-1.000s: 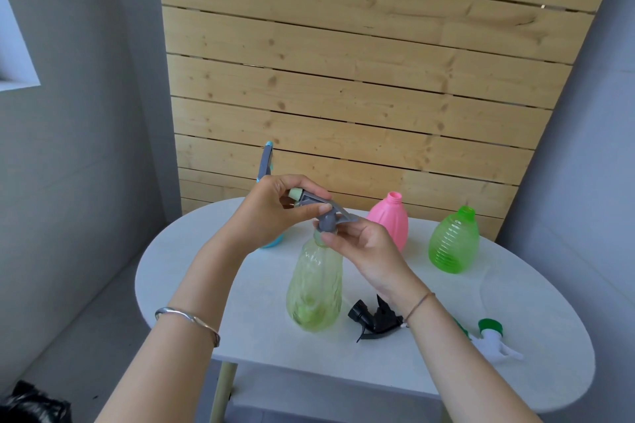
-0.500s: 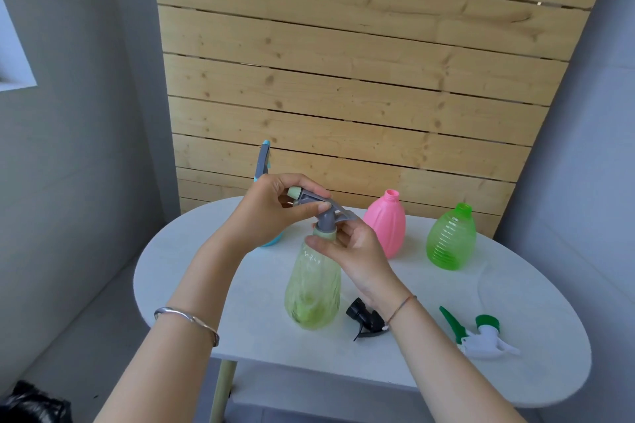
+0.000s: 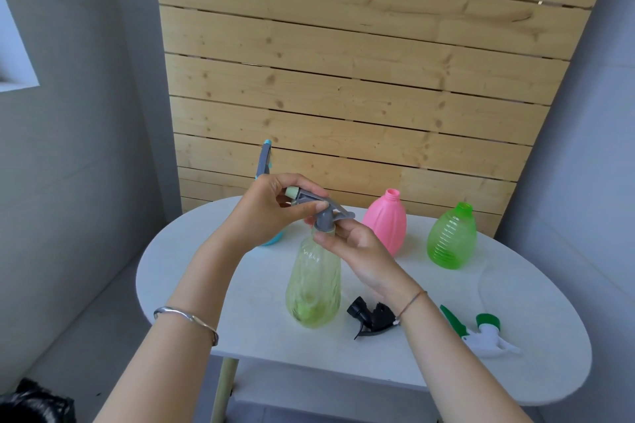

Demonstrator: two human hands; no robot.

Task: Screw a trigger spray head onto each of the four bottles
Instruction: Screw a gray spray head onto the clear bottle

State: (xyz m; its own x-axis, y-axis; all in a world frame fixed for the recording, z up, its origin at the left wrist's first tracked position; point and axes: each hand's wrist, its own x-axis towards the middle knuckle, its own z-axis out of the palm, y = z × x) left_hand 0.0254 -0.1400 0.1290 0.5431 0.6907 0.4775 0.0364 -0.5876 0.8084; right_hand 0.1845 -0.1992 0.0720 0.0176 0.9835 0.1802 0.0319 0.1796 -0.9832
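White table (image 3: 192, 268) by the wood wall (image 3: 343, 79) holds our work. Our left hand (image 3: 268, 213) curls around the gray head (image 3: 324, 216), which sits on the yellow bottle (image 3: 312, 285) near the front edge. Our right hand (image 3: 360, 251) pinches that head low down, at the neck. We should hold it straight and turn gently until snug. The pink bottle (image 3: 385, 227) and green bottle (image 3: 452, 237) wait open behind.
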